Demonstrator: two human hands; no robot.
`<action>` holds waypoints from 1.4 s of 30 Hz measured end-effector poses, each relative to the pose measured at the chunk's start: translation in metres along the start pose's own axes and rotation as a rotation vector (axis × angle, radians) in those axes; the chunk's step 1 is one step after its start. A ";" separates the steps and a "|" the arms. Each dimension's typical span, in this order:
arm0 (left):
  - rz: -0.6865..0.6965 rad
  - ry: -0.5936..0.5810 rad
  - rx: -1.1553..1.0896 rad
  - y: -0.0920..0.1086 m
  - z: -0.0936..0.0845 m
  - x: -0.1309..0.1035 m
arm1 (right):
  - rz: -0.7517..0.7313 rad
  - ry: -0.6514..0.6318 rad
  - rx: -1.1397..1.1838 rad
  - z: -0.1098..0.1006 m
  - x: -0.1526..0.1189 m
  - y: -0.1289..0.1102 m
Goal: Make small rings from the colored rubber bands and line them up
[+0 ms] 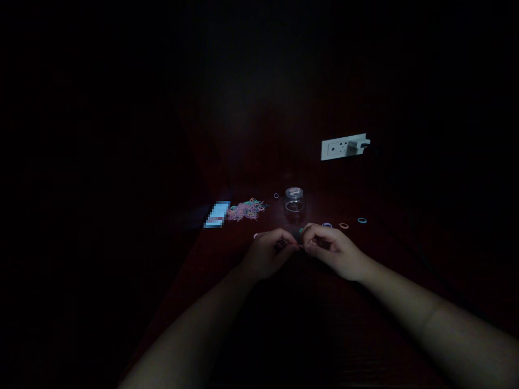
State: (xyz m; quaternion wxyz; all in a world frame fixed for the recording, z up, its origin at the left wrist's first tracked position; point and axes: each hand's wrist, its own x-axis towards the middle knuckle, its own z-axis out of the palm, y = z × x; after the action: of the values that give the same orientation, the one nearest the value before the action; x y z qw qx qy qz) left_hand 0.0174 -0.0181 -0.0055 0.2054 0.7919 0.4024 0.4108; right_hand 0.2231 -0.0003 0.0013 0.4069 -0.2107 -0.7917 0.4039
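My left hand (pixel 272 249) and my right hand (pixel 333 249) meet over the dark reddish table, each closed in a pinch. A thin pinkish band (pixel 300 247), small and dim, runs between their fingertips. Just beyond the fingers a bit of a green band (pixel 301 230) shows. Past my right hand lie a purple band (pixel 326 225), an orange band (pixel 344 226) and a teal band (pixel 362 220), each a loose ring. A pale band (pixel 255 236) is partly hidden behind my left hand.
A heap of colourful elastic bands (pixel 246 209) lies beside a bright, pixelated screen (pixel 217 214). A clear lidded jar (pixel 294 201) stands beyond my hands, with one small ring (pixel 276 195) to its left. A wall socket (pixel 344 147) holds a plug. The surroundings are very dark.
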 end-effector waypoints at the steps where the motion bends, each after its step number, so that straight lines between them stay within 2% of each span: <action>1: 0.001 -0.008 0.001 0.001 0.000 0.000 | 0.009 -0.004 0.022 0.000 0.000 0.000; 8: -0.024 -0.027 -0.042 -0.004 -0.004 0.000 | 0.058 -0.010 0.153 0.000 0.000 -0.003; 13: -0.110 0.040 -0.017 -0.021 -0.012 0.001 | 0.085 0.047 0.248 -0.001 0.001 -0.004; 17: -0.193 0.192 0.192 -0.044 -0.031 0.006 | 0.199 0.137 0.259 -0.003 0.002 0.003; 21: -0.414 0.278 0.407 -0.077 -0.059 0.008 | 0.293 0.171 0.260 -0.005 0.001 0.008; 24: -0.512 0.282 0.454 -0.098 -0.072 0.007 | 0.294 0.174 0.250 -0.006 0.001 0.011; 29: -0.587 0.262 0.501 -0.113 -0.073 0.007 | 0.303 0.176 0.235 -0.007 0.002 0.017; 33: -0.571 0.250 0.511 -0.105 -0.072 0.010 | 0.299 0.173 0.181 -0.008 0.002 0.021; 36: -0.467 0.244 0.487 -0.083 -0.065 0.011 | 0.273 0.153 0.096 -0.008 0.001 0.019; 37: -0.392 0.229 0.467 -0.072 -0.059 0.010 | 0.263 0.140 0.052 -0.007 0.000 0.018; 40: 0.017 0.074 0.307 -0.037 -0.034 0.005 | 0.212 0.084 -0.084 -0.004 0.000 0.012; 42: 0.134 -0.050 0.208 -0.017 -0.017 0.002 | 0.185 0.045 -0.114 -0.002 -0.001 0.009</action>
State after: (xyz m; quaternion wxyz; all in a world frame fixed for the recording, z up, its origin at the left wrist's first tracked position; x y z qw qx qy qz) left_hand -0.0035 -0.0066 -0.0059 0.1043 0.8439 0.3839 0.3599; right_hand 0.2254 0.0059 -0.0058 0.3730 -0.3146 -0.7813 0.3892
